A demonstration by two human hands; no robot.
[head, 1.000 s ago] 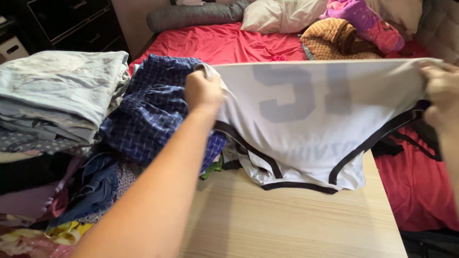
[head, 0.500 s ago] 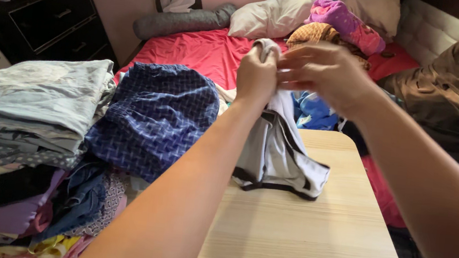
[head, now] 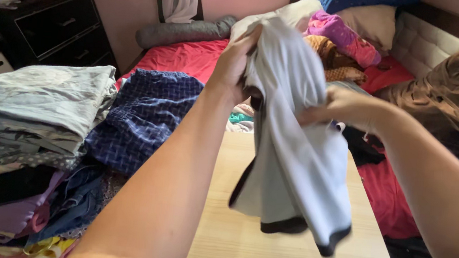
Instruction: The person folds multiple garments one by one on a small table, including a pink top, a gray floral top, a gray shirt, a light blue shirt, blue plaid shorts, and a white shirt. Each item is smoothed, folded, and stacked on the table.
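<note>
My left hand (head: 235, 67) grips the top of a white jersey with black trim (head: 294, 158), lifted up and hanging folded lengthwise above the light wooden table (head: 262, 252). My right hand (head: 341, 108) pinches the jersey's right edge partway down. The lower hem dangles free over the table, slightly blurred.
A tall stack of folded clothes (head: 32, 108) rises at the left, with a blue checked garment (head: 148, 117) beside it. Behind the table is a bed with a red sheet (head: 191, 57), pillows (head: 362, 1), a brown blanket (head: 448, 101) and loose clothes. A black dresser (head: 64, 26) stands far left.
The jersey was stretched wide between both hands, then the hands came together folding it in half. It is now lifted higher, and my right hand has slid down its edge.
</note>
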